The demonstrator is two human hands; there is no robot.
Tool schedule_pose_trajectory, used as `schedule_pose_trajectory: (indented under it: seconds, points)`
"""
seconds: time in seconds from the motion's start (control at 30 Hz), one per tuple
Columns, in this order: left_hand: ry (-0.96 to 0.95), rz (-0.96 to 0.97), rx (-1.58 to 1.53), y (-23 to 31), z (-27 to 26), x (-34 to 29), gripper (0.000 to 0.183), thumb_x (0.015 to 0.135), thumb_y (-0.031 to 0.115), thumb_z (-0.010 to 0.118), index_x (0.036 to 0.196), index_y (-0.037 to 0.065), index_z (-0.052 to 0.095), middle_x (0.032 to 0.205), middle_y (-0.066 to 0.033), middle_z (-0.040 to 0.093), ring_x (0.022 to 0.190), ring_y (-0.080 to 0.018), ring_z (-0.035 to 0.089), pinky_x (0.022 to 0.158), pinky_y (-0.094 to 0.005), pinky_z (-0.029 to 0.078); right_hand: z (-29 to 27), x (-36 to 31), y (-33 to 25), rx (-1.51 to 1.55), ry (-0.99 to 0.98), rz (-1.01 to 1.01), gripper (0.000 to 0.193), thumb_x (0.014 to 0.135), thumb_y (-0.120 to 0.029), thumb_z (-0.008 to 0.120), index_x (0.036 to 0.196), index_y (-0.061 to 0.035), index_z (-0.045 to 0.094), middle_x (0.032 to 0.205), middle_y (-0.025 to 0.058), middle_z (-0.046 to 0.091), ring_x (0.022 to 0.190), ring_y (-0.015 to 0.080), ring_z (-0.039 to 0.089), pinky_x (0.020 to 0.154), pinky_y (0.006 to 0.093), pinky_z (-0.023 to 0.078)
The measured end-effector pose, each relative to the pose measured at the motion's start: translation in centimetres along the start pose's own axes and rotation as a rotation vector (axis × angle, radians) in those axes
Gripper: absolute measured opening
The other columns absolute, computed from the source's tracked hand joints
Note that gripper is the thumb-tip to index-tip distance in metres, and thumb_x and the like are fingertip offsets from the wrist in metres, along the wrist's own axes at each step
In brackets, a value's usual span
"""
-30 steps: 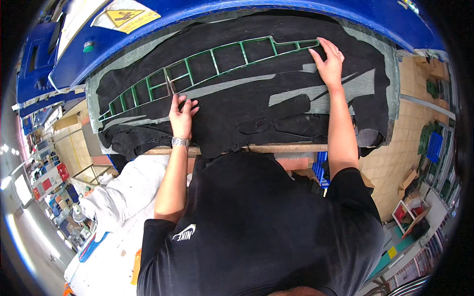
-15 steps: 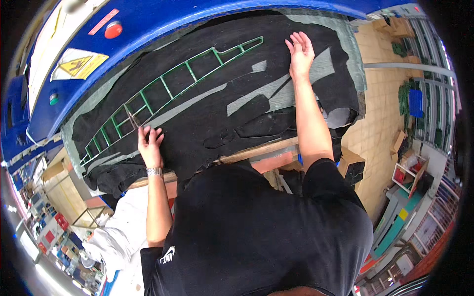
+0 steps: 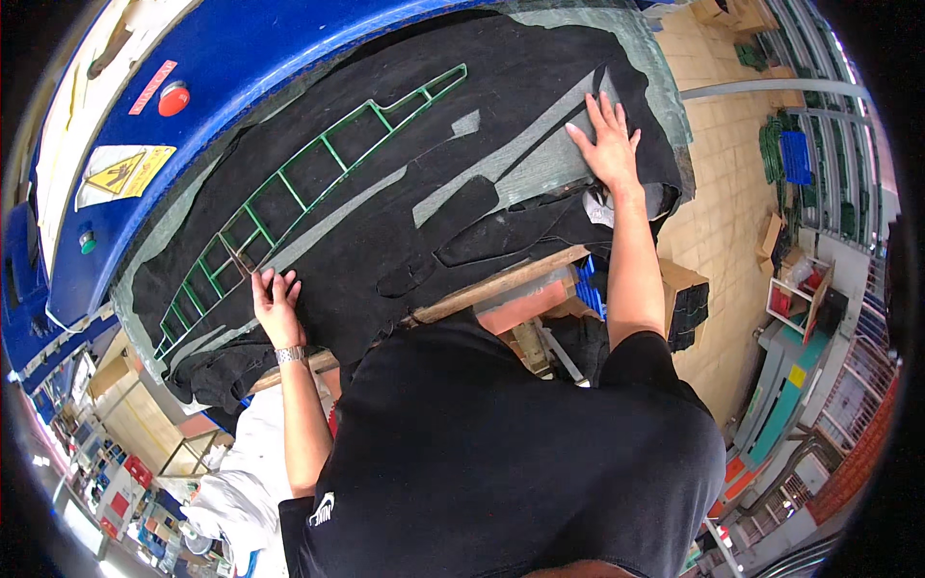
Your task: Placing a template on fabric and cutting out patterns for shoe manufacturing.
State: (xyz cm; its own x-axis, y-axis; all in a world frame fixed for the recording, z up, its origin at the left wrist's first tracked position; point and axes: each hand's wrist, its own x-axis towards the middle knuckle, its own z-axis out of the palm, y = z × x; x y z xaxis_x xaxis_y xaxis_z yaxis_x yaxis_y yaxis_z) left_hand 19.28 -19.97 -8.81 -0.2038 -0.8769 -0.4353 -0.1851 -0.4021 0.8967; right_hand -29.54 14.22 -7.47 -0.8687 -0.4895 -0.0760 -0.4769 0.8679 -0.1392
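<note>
A long green cutting die [image 3: 332,152] with ladder-like struts lies on a black sheet of leather or fabric [image 3: 385,207]. At the die's near edge, toward its left end, my left hand [image 3: 277,301] has its fingers curled together. They meet a thin, dark brown, pointed piece [image 3: 234,252] that crosses the die; whether it belongs to the die I cannot tell. Farther right, my right hand [image 3: 612,149] lies palm down with fingers spread, over the black sheet and a bare strip of the grey-green board [image 3: 554,159].
A blue machine [image 3: 217,58] with a red button [image 3: 173,98] rises behind the board. Cut-out gaps and loose black scraps [image 3: 501,236] lie toward the wooden front edge [image 3: 501,286]. Cardboard boxes [image 3: 682,289] stand at the right; white cloth [image 3: 246,472] hangs at lower left.
My right hand has come nearer and down, from raised with loosely bent fingers to flat and spread on the material. My left hand stays by the same part of the die. The view has shifted.
</note>
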Motion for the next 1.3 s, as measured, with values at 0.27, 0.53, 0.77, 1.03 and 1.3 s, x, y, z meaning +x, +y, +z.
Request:
schedule_pose_trajectory:
  seconds: [0.27,0.53,0.77,1.03,1.3]
  points:
    - [-0.004,0.027,-0.024,0.2,0.5,-0.2,0.063,0.102,0.005,0.06,0.158,0.002,0.03,0.131,-0.0096,0.056,0.105,-0.0258,0.07,0.083,-0.0346,0.062,1.3,-0.4,1.0,0.115,0.184,-0.028,0.073,0.088,-0.059,0.069,0.145,-0.0145,0.054,0.161,0.0144,0.038,0.153,0.0316,0.028,0.118,0.0706,0.016]
    - [0.016,0.026,0.008,0.5,1.1,-0.6,0.063,0.102,0.004,0.06,0.157,-0.003,0.028,0.129,-0.0096,0.056,0.101,-0.0231,0.071,0.078,-0.0309,0.063,-0.7,1.5,-7.2,0.323,0.454,-0.376,0.05,0.087,-0.033,0.079,0.125,-0.0028,0.067,0.119,0.0166,0.068,0.11,0.0369,0.062,0.1,0.0443,0.047]
    - [0.011,0.031,0.017,0.5,1.0,-0.3,0.063,0.102,0.004,0.06,0.157,-0.003,0.028,0.128,-0.0096,0.057,0.1,-0.0225,0.071,0.078,-0.0314,0.063,1.6,5.9,-14.5,0.604,0.215,-0.436,0.048,0.087,-0.026,0.08,0.127,-0.0054,0.067,0.101,0.0077,0.068,0.088,0.0223,0.064,0.082,0.0346,0.054]
    - [0.009,0.044,-0.003,0.4,1.2,-0.5,0.065,0.102,0.003,0.06,0.157,-0.003,0.026,0.126,-0.0083,0.057,0.099,-0.0218,0.072,0.078,-0.0315,0.064,3.3,7.1,-15.2,0.631,0.142,-0.48,0.049,0.081,-0.029,0.084,0.122,-0.0072,0.069,0.099,0.0064,0.067,0.093,0.0253,0.065,0.083,0.0378,0.053]
    - [0.031,0.044,0.029,0.3,1.4,-0.5,0.063,0.102,0.003,0.06,0.157,-0.001,0.029,0.127,-0.0085,0.058,0.097,-0.0207,0.072,0.077,-0.0306,0.064,4.0,6.9,-14.8,0.593,0.246,-0.535,0.046,0.084,-0.021,0.081,0.126,-0.0082,0.068,0.102,0.0064,0.068,0.09,0.0223,0.062,0.084,0.0353,0.052]
